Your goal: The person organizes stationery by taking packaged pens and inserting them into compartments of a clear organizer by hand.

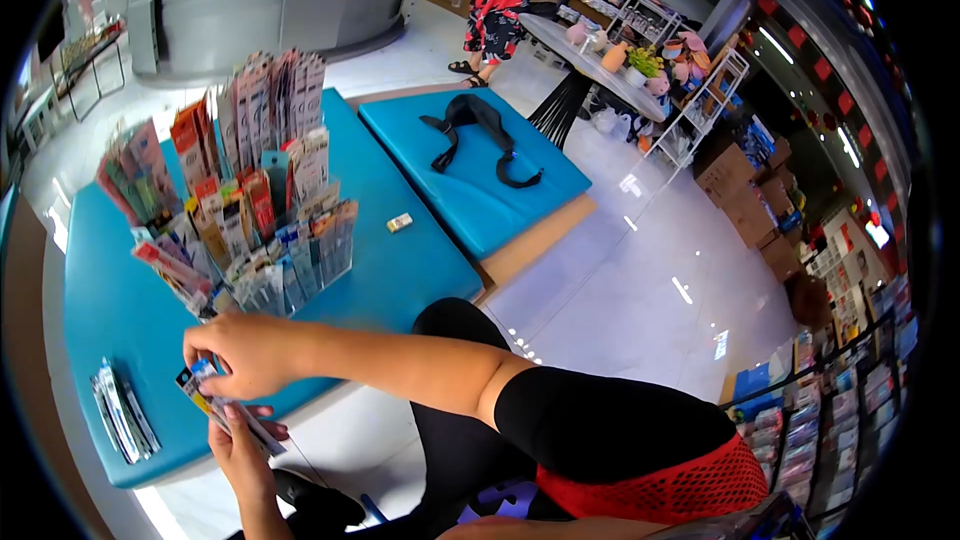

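Observation:
Between my two hands, over the near edge of the teal padded table, is a slim flat packet (258,432) with blue, yellow and dark printing. My left hand (240,445) grips its lower part, thumb on top. My right hand (245,355) reaches across from the right and pinches its upper end; part of the packet is hidden behind these fingers. Just beyond stands a clear display rack (345,255) full of upright slim packets. To the left of my hands lies a small pile of similar long packets (122,412).
A small white-and-yellow box (400,223) sits right of the rack on the teal table (400,275). A second teal padded table (535,165) carries a black strap-like bag (475,120). Beyond it stands a person (495,15). Racks of packaged goods (850,440) line the right.

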Demonstrator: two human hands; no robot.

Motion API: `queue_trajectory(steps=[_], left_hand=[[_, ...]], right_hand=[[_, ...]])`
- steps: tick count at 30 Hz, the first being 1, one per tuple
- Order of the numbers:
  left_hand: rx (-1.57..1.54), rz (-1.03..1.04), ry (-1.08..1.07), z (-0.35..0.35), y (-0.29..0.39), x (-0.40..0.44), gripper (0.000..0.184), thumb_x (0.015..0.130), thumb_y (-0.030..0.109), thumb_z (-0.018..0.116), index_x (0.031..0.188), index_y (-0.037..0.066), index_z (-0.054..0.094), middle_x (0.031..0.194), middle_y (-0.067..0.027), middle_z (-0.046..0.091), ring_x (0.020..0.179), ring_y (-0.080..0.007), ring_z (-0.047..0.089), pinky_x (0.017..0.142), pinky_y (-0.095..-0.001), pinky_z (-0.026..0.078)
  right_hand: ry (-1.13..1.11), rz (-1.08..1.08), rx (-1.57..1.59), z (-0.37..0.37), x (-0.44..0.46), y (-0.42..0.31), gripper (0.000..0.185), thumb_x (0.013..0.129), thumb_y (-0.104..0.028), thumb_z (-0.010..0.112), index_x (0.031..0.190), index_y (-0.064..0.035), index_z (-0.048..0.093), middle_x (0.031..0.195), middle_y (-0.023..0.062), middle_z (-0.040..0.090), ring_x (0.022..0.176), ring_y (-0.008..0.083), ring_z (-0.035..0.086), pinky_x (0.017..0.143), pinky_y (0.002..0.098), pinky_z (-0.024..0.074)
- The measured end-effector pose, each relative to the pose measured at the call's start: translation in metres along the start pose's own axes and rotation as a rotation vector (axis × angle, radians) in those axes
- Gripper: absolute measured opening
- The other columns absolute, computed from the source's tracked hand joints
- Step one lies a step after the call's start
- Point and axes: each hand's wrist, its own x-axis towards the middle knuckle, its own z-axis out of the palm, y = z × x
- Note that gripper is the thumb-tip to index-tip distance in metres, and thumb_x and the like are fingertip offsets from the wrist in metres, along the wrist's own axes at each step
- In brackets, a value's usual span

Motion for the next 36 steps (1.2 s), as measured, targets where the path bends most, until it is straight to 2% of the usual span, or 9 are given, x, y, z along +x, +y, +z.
queue_trajectory(steps=[1,7,8,9,13,16,19,22,36], left_hand=[[-0.011,0.005,0.008,0.0,-0.001,0.001,0.035,0.113,0.038,0.048,0.119,0.003,0.053,0.089,-0.0141,0.07,0.058,-0.0199,0.068,0.053,-0.0313,0.057],[-0.01,0.036,0.026,0.002,0.0,0.0,0.041,0.114,0.043,0.042,0.123,0.003,0.048,0.091,-0.0164,0.069,0.057,-0.0207,0.069,0.049,-0.0326,0.057],[-0.015,0.035,0.021,0.002,0.001,0.0,0.041,0.114,0.043,0.041,0.123,0.003,0.048,0.091,-0.0167,0.069,0.058,-0.0212,0.069,0.049,-0.033,0.058],[-0.032,0.061,0.013,-0.007,-0.013,0.005,0.051,0.11,0.054,0.047,0.131,0.007,0.045,0.093,-0.0149,0.067,0.055,-0.0217,0.065,0.043,-0.0337,0.051],[0.021,0.056,0.062,-0.022,-0.029,0.025,0.053,0.109,0.055,0.048,0.13,0.007,0.045,0.087,-0.0133,0.066,0.049,-0.0216,0.062,0.039,-0.0325,0.049],[0.224,-0.003,-0.027,-0.008,0.007,0.009,0.053,0.109,0.052,0.051,0.142,0.011,0.05,0.088,-0.0099,0.067,0.071,-0.0178,0.061,0.057,-0.0325,0.047],[0.272,0.026,-0.011,0.004,0.018,0.004,0.055,0.11,0.058,0.045,0.138,0.011,0.05,0.082,-0.0091,0.066,0.067,-0.0182,0.06,0.056,-0.0327,0.046],[0.135,0.116,0.1,-0.052,-0.065,0.045,0.051,0.109,0.054,0.047,0.127,0.007,0.046,0.082,-0.0121,0.065,0.044,-0.0205,0.059,0.036,-0.0309,0.045],[0.01,0.114,0.117,-0.027,-0.044,0.029,0.057,0.107,0.061,0.047,0.122,0.006,0.049,0.08,-0.0118,0.064,0.043,-0.0206,0.059,0.034,-0.0311,0.044]], right_hand=[[0.026,-0.063,-0.032,0.005,0.001,0.009,0.037,0.081,-0.021,0.082,0.11,-0.0014,0.068,0.086,0.0163,0.073,0.077,0.0326,0.071,0.07,0.0427,0.0551],[-0.06,-0.002,0.037,0.001,-0.001,0.005,0.03,0.089,-0.024,0.076,0.088,0.0048,0.068,0.076,0.0189,0.07,0.069,0.0313,0.067,0.065,0.0435,0.0507],[-0.051,-0.014,0.044,0.0,-0.001,0.005,0.03,0.089,-0.024,0.076,0.089,0.0048,0.068,0.077,0.0189,0.07,0.068,0.0312,0.067,0.065,0.0435,0.0503],[-0.044,-0.026,0.05,-0.001,-0.001,0.007,0.029,0.09,-0.024,0.075,0.089,0.0048,0.068,0.077,0.0188,0.07,0.068,0.031,0.067,0.065,0.0435,0.05],[-0.032,-0.045,0.076,-0.008,-0.001,0.007,0.027,0.094,-0.022,0.072,0.094,0.0044,0.068,0.076,0.0171,0.07,0.066,0.0268,0.065,0.063,0.0418,0.0482],[-0.035,-0.053,0.107,-0.008,-0.003,0.011,0.026,0.094,-0.021,0.073,0.097,0.0042,0.069,0.076,0.0156,0.07,0.065,0.0237,0.064,0.063,0.0406,0.0481],[-0.047,-0.061,0.149,-0.007,-0.002,0.014,0.025,0.092,-0.02,0.075,0.097,0.0041,0.069,0.077,0.0143,0.07,0.066,0.0216,0.064,0.063,0.039,0.0488],[-0.064,-0.05,0.194,-0.01,-0.003,0.014,0.024,0.09,-0.018,0.078,0.096,0.0039,0.069,0.077,0.0125,0.071,0.067,0.0192,0.064,0.064,0.0373,0.0493],[-0.076,-0.057,0.229,-0.009,-0.002,0.016,0.023,0.09,-0.018,0.078,0.092,0.0026,0.068,0.076,0.0108,0.07,0.067,0.0167,0.063,0.063,0.0359,0.0492]])
